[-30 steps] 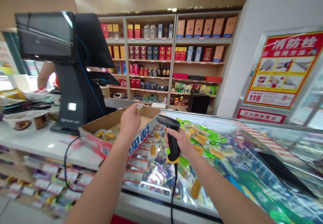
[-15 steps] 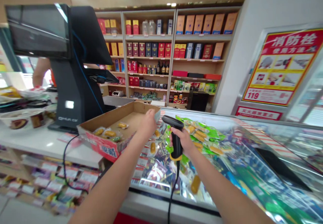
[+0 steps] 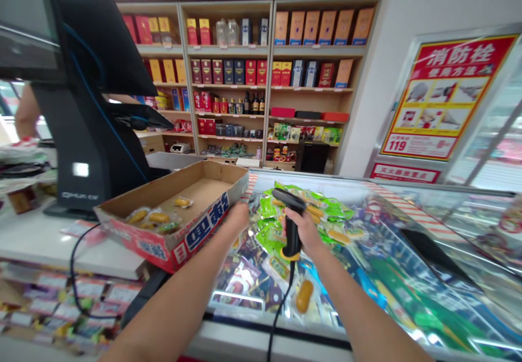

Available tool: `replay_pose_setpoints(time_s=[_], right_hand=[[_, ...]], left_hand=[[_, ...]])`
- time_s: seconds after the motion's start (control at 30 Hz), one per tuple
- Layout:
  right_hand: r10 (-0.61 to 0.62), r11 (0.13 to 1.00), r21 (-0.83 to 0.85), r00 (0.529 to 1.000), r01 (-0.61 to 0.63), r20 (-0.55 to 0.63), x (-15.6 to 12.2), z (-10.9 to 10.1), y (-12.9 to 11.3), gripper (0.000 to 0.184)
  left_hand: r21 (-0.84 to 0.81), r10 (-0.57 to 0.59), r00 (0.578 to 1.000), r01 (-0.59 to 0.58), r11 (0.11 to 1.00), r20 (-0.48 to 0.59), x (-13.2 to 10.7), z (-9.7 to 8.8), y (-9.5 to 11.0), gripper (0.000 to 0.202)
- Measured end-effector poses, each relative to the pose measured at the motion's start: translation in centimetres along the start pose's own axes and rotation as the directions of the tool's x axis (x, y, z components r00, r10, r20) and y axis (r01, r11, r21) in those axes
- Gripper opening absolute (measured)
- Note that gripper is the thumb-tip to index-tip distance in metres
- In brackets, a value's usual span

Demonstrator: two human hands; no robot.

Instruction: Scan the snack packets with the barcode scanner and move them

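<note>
My right hand (image 3: 304,229) is wrapped round the grip of a black barcode scanner (image 3: 292,237) with yellow trim, its cable hanging toward me. The scanner is over a glass counter, above a spread of green-and-clear snack packets (image 3: 336,210) with yellow-brown pieces inside. My left hand (image 3: 240,216) is low beside the right wall of an open cardboard box (image 3: 204,226); its fingers are hidden from me. Several wrapped yellow-brown snacks (image 3: 158,217) lie in the box. Closer to me on the glass lies a single wrapped snack (image 3: 304,297).
A black checkout terminal (image 3: 89,95) stands left of the box, with a loose cable (image 3: 73,258) below. Behind the counter are shelves (image 3: 228,49) of boxed goods and bottles. Goods show through the glass counter (image 3: 240,310). Part of another person's arm (image 3: 28,112) appears at far left.
My left hand has gone from above the box's right edge down to the outside of its wall. My right hand still holds the scanner. The view has turned slightly right.
</note>
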State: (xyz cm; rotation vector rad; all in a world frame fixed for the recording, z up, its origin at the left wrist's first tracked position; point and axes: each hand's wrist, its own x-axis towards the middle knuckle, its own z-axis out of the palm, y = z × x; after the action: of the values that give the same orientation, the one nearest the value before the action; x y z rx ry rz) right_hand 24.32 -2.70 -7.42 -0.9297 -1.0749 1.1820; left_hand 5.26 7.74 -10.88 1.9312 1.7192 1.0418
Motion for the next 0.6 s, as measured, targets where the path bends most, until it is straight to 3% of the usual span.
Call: replay_pose_setpoints(time_s=[0.1, 0.17, 0.2, 0.27, 0.3, 0.37, 0.47, 0.6], right_hand=[[-0.003, 1.0, -0.008, 1.0, 0.003, -0.006, 0.0, 0.0, 0.0, 0.033], [0.0, 1.0, 0.0, 1.0, 0.0, -0.01, 0.0, 0.1, -0.1, 0.033], [0.0, 1.0, 0.002, 1.0, 0.0, -0.011, -0.1, 0.1, -0.1, 0.033], [0.008, 1.0, 0.004, 1.0, -0.008, -0.009, -0.2, 0.2, -0.3, 0.033], [0.012, 1.0, 0.006, 1.0, -0.012, -0.007, -0.3, 0.3, -0.3, 0.033], [0.02, 1.0, 0.008, 1.0, -0.02, -0.002, -0.5, 0.5, -0.4, 0.032], [0.026, 1.0, -0.003, 1.0, -0.026, 0.015, -0.8, 0.7, -0.5, 0.03], [0.004, 1.0, -0.021, 0.999, -0.004, 0.043, -0.9, 0.7, -0.3, 0.03]], left_hand=[[-0.098, -0.013, 0.999, 0.009, 0.995, -0.046, 0.3, -0.5, 0.1, 0.019], [-0.342, -0.055, 0.998, 0.048, 0.939, -0.011, 0.4, -0.7, 0.4, 0.019], [-0.52, -0.071, 0.997, 0.081, 0.85, 0.039, 0.4, -0.9, 0.6, 0.02], [-0.818, -0.041, 0.985, 0.161, 0.552, 0.167, 0.3, -1.1, 1.2, 0.026], [-0.892, -0.003, 0.977, 0.195, 0.408, 0.212, 0.1, -1.2, 1.5, 0.029], [-0.934, 0.055, 0.967, 0.226, 0.278, 0.25, -0.3, -1.3, 2.0, 0.033], [-0.927, 0.042, 0.967, 0.229, 0.299, 0.252, -1.0, -1.4, 2.6, 0.038], [-0.873, -0.001, 0.981, 0.174, 0.456, 0.195, -1.5, -1.2, 2.9, 0.042]])
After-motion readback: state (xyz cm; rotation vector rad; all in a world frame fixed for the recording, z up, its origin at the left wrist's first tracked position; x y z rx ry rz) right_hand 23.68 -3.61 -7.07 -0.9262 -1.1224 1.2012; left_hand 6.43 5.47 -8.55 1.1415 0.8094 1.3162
